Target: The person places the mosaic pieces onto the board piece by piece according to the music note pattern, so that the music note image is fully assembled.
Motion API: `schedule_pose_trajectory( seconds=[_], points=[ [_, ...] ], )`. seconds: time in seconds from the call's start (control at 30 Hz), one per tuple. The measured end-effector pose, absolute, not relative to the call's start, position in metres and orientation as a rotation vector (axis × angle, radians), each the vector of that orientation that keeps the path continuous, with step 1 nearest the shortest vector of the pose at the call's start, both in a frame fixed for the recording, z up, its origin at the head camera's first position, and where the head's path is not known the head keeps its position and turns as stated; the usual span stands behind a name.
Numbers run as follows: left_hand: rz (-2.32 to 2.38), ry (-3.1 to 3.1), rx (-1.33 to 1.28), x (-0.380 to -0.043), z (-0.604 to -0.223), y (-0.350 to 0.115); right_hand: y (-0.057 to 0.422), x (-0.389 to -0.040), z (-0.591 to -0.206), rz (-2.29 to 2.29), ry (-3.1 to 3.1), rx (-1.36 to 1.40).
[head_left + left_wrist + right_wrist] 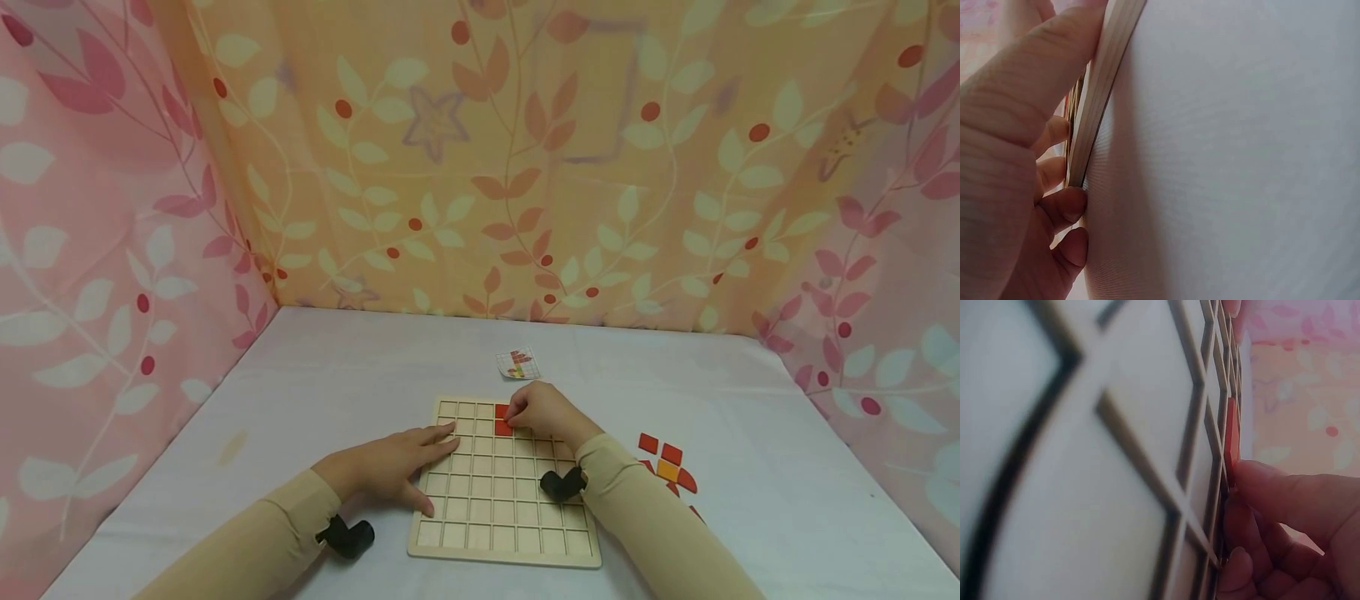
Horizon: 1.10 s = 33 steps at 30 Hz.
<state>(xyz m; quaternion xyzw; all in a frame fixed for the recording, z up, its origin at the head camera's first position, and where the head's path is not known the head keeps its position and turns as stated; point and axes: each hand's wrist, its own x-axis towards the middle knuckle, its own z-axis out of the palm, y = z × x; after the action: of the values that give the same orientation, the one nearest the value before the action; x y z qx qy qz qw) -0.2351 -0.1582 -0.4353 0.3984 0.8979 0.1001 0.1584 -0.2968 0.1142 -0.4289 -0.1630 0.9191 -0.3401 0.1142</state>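
Note:
A wooden grid board [504, 557] lies flat on the white cloth. Two red square tiles sit one above the other in its upper part; the lower red tile [502, 428] shows beside my right fingertips. My right hand [546, 414] pinches at a red tile [1232, 440], thumb against its edge and the other fingers curled; they partly hide it. On the board's left edge rests my left hand [390, 467], fingers stretched over the grid and thumb at the lower side. The left wrist view shows that thumb and fingertips touching the board's side [1100, 94].
A small printed picture card [517, 364] lies behind the board. To the right, several loose red pieces [672, 454] surround an orange square tile [667, 472], partly behind my right forearm. Patterned curtains [480, 167] stand at the back and sides.

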Motion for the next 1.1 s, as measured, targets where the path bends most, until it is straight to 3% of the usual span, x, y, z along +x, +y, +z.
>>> schedule_pose_trajectory(
  seconds=[0.37, 1.1],
  points=[
    [0.287, 2.575, 1.127, -0.235, -0.436, -0.158, 0.129, -0.296, -0.421, -0.997, 2.663, -0.526],
    [0.284, 2.581, 1.111, -0.231, -0.433, -0.157, 0.22, -0.274, -0.402, -0.921, 2.687, -0.417]
  ],
)
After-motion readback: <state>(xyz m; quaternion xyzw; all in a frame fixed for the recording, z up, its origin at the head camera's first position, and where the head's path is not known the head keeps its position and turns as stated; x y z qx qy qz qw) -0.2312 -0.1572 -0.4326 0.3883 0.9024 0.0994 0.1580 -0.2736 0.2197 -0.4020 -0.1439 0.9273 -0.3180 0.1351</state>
